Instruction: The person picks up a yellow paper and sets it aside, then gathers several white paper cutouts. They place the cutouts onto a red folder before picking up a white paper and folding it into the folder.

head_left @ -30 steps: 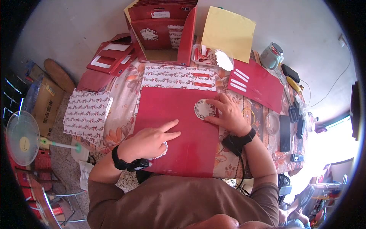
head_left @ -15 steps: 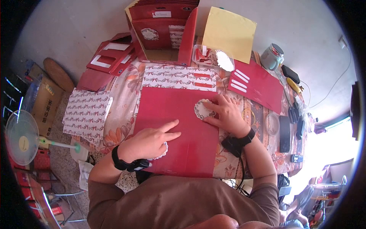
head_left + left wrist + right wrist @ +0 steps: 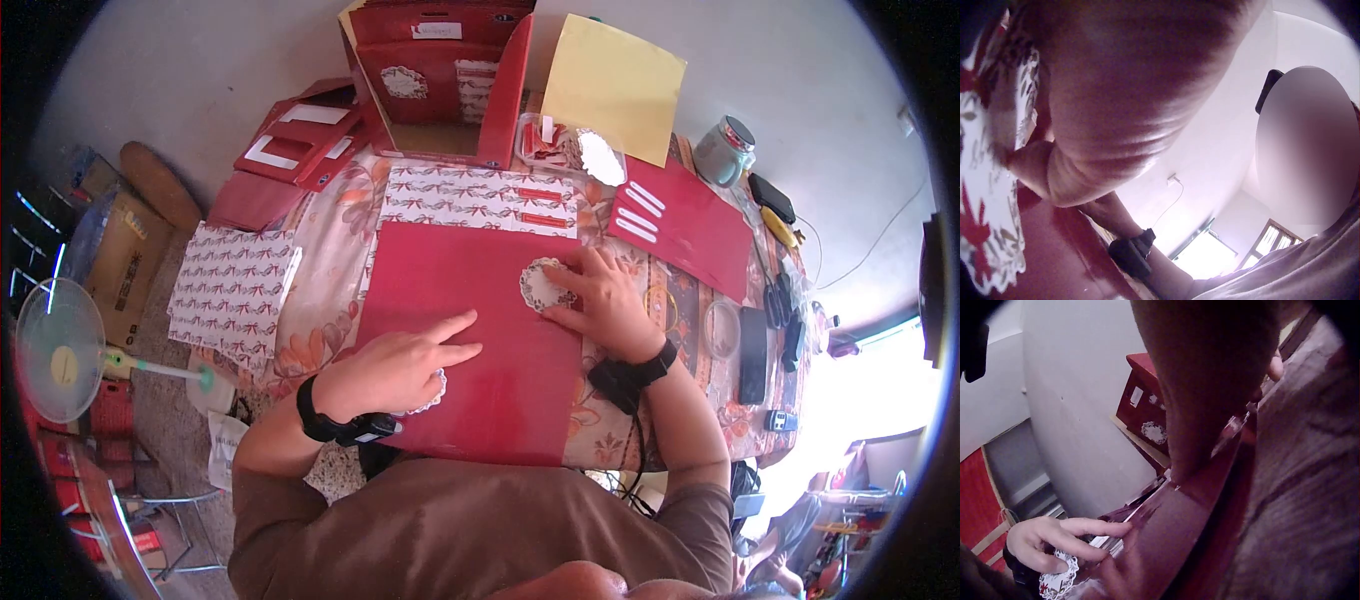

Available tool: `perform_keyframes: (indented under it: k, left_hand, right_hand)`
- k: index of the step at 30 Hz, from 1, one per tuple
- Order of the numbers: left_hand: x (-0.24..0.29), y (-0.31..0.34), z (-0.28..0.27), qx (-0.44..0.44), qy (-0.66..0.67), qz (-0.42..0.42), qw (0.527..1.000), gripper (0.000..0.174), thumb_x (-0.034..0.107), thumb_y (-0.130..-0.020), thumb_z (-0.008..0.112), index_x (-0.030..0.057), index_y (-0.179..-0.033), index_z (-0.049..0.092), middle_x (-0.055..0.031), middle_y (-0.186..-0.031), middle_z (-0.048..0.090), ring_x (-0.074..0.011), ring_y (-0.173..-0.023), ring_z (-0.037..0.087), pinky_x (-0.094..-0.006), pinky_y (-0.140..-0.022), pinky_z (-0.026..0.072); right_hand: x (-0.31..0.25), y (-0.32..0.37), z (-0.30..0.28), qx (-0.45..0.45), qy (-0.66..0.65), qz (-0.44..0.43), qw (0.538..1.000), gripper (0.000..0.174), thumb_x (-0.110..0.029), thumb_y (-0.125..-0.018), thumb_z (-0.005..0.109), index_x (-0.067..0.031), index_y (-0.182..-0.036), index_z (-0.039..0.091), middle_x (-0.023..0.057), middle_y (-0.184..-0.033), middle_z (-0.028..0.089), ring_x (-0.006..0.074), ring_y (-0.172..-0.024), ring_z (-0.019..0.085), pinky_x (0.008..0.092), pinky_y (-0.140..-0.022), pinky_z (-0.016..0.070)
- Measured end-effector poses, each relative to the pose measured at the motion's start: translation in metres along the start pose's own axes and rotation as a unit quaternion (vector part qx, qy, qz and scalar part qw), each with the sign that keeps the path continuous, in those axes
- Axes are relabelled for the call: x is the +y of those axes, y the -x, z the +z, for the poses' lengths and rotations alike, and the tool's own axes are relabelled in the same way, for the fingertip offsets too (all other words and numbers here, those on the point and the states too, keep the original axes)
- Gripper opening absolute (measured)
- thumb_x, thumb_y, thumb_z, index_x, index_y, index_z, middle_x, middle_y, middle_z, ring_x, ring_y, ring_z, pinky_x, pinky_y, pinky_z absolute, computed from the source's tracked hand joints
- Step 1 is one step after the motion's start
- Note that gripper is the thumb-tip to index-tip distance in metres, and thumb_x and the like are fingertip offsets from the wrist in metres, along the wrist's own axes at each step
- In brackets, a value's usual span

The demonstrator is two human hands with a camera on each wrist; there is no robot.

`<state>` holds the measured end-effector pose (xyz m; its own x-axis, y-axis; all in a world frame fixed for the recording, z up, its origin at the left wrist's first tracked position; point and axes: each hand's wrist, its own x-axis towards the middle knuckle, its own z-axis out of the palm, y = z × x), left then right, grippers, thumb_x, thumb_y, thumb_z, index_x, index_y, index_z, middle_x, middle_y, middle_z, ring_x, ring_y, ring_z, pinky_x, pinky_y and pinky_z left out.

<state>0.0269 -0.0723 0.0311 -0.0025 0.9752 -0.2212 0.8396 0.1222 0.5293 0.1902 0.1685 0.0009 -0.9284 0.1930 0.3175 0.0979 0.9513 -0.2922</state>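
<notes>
A red card sheet (image 3: 450,290) lies in front of the person. Near its upper right sits a round white label (image 3: 540,285) with a scalloped edge and a leafy wreath print. My right hand (image 3: 613,307) rests over the label's right side, index finger and thumb touching it, the other fingers hidden in the right wrist view. Over the lower left of the sheet, my left hand (image 3: 390,372) points its index and middle fingers outward. A second scalloped label (image 3: 1060,575) is held under its folded fingers, and the left wrist view shows its thumb (image 3: 1035,172) against that label.
Bow-patterned sheets (image 3: 235,290) lie at the left, and another stack (image 3: 480,195) lies behind the card. Beyond stand a red box (image 3: 440,130) and a plastic tub (image 3: 540,150) of cut pieces. At the right are a red sheet (image 3: 690,230) with white strips and a mug (image 3: 722,152).
The head view has shifted slightly. My right index finger has moved a little across the round label, while my left hand keeps its pose.
</notes>
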Motion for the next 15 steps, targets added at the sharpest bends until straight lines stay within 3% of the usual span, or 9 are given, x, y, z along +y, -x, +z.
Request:
perform_keyframes:
  k: [10, 13, 15]
  left_hand:
    - [0.002, -0.001, -0.001, -0.006, 0.002, -0.004, 1.000, 0.049, 0.008, -0.076, 0.051, 0.0102, -0.125, 0.056, -0.0125, -0.146, 0.033, -0.0320, -0.089, 0.064, -0.0406, -0.078, 0.0515]
    - [0.004, -0.001, -0.004, -0.015, -0.012, -0.009, 1.000, 0.050, 0.008, -0.076, 0.051, 0.0106, -0.126, 0.056, -0.0125, -0.146, 0.033, -0.0319, -0.090, 0.064, -0.0403, -0.079, 0.0514]
    - [0.003, -0.001, -0.002, -0.005, -0.019, 0.005, 1.000, 0.050, 0.008, -0.076, 0.051, 0.0106, -0.126, 0.055, -0.0134, -0.146, 0.033, -0.0316, -0.091, 0.064, -0.0397, -0.078, 0.0513]
  right_hand:
    - [0.000, 0.000, -0.002, -0.001, 0.028, -0.013, 1.000, 0.044, -0.035, -0.073, 0.071, -0.0146, -0.112, 0.064, 0.0083, -0.106, 0.055, 0.0273, -0.101, 0.050, 0.0399, -0.087, 0.0417]
    - [0.003, 0.001, -0.002, 0.010, 0.003, -0.010, 1.000, 0.043, -0.032, -0.074, 0.071, -0.0135, -0.112, 0.064, 0.0091, -0.104, 0.055, 0.0278, -0.100, 0.050, 0.0394, -0.086, 0.0417]
    - [0.008, 0.001, 0.001, 0.017, -0.092, 0.013, 0.996, 0.041, -0.029, -0.075, 0.071, -0.0120, -0.112, 0.065, 0.0100, -0.101, 0.056, 0.0287, -0.098, 0.051, 0.0399, -0.086, 0.0422]
